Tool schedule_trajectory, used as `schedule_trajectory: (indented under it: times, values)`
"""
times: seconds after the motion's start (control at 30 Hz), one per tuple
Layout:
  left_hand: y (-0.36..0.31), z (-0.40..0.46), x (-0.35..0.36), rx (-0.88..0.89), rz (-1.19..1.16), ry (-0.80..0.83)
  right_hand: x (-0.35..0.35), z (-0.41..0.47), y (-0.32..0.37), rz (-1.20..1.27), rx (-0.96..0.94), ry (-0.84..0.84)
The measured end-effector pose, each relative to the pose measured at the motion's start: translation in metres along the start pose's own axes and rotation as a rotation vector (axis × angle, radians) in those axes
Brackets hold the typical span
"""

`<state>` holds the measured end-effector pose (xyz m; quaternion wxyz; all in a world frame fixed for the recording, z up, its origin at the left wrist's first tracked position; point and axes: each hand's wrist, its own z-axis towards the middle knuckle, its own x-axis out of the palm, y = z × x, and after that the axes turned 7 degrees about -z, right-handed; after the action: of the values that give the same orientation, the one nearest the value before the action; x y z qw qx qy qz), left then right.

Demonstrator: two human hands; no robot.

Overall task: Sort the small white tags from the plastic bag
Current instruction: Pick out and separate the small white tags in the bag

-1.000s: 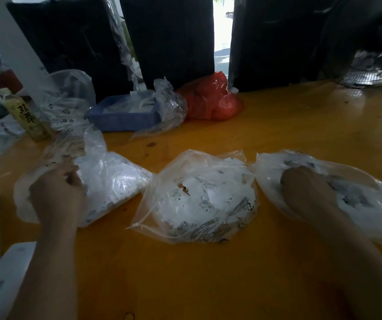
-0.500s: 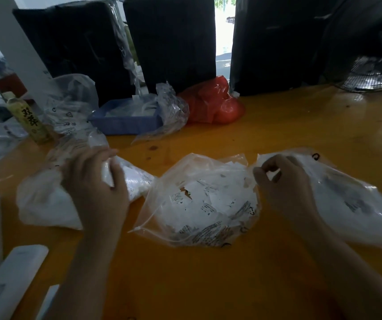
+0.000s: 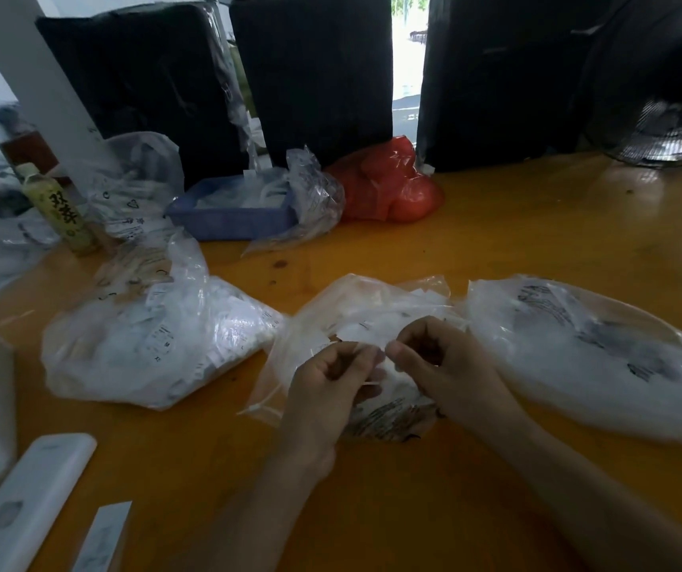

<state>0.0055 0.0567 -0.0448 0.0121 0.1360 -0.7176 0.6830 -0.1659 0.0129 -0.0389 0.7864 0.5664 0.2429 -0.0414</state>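
Observation:
Three clear plastic bags of small white tags lie on the orange table: a left bag [image 3: 157,340], a middle bag [image 3: 368,311] and a right bag [image 3: 586,348]. Both hands are over the middle bag, close together. My left hand [image 3: 331,386] has curled fingers and pinches the bag's thin plastic edge. My right hand [image 3: 438,361] also has curled fingers with the thumb tip against the plastic beside the left hand. Motion blur hides whether a tag is pinched between the fingers.
A blue tray [image 3: 232,216] with plastic, a red bag [image 3: 388,187], a drink bottle [image 3: 62,208] and more clear bags stand at the back left. A fan [image 3: 669,117] sits at the far right. White flat objects [image 3: 29,497] lie at the near left.
My left hand left the left bag and my right hand left the right bag. Both moved inward and now meet over the middle bag, gripping its plastic.

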Motion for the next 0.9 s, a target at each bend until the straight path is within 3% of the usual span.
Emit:
schedule_trajectory:
  times: [0.5,0.7,0.9]
  values:
    - [0.0,0.004,0.0,-0.024,-0.284,-0.03,0.012,-0.002,0.003,-0.267,-0.012,-0.022]
    - [0.002,0.0,-0.003,0.043,0.034,0.03,0.006,0.0,0.008,-0.203,0.0,-0.039]
    - [0.002,0.003,-0.005,-0.007,0.036,-0.017,0.007,0.0,0.008,-0.259,0.003,-0.057]
